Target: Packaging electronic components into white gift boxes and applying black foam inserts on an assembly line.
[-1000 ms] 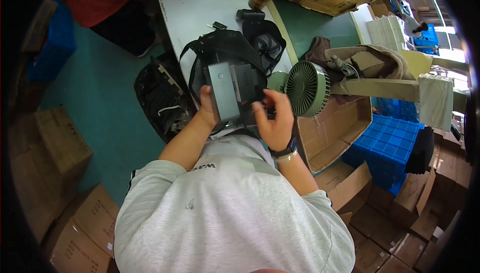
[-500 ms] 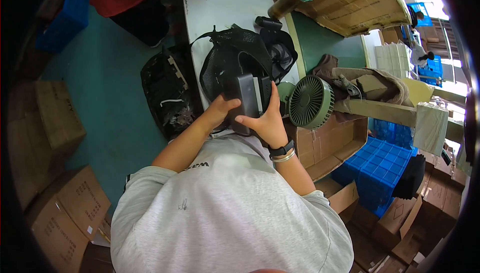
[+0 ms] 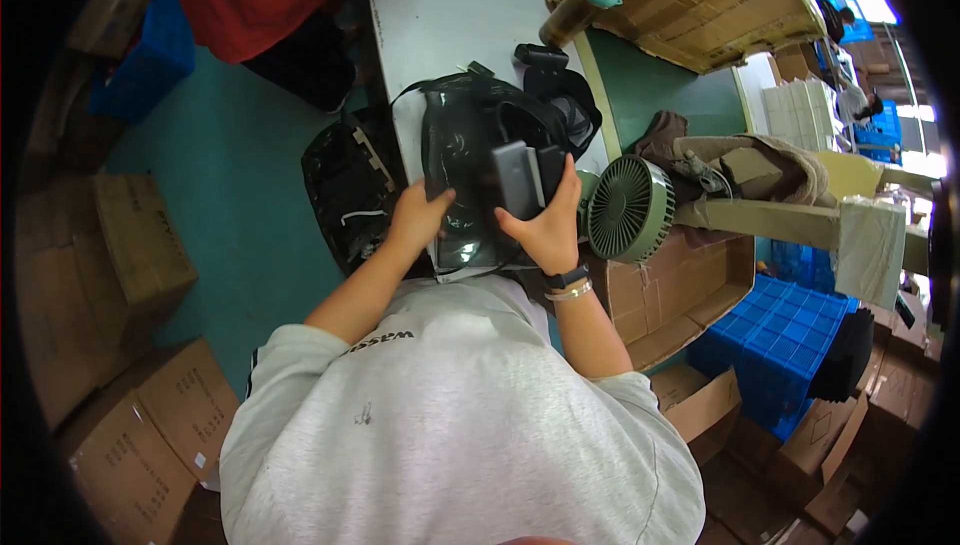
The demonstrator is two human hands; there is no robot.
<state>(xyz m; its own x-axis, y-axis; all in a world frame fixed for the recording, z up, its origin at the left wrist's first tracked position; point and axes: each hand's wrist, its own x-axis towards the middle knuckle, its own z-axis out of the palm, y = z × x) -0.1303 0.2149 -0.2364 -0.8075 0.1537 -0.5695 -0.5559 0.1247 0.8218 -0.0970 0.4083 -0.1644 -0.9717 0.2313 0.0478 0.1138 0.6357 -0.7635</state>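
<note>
Head view: hands (image 3: 545, 230) now press the grey box (image 3: 518, 179) into the black bag (image 3: 465, 160).

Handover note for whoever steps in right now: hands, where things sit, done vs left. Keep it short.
Left hand: grips the left edge of the black bag in clear plastic wrap, at the near end of the white table.
Right hand: holds the grey flat box upright against the bag's front.
Nearby: a second black bag hangs off the table's left edge; green fan sits right of the hands; open cardboard box below it.
Done: bag and box are both in hand, together.
Left: box appears not yet fully inside the bag; whether it is partly in cannot be told.
</note>
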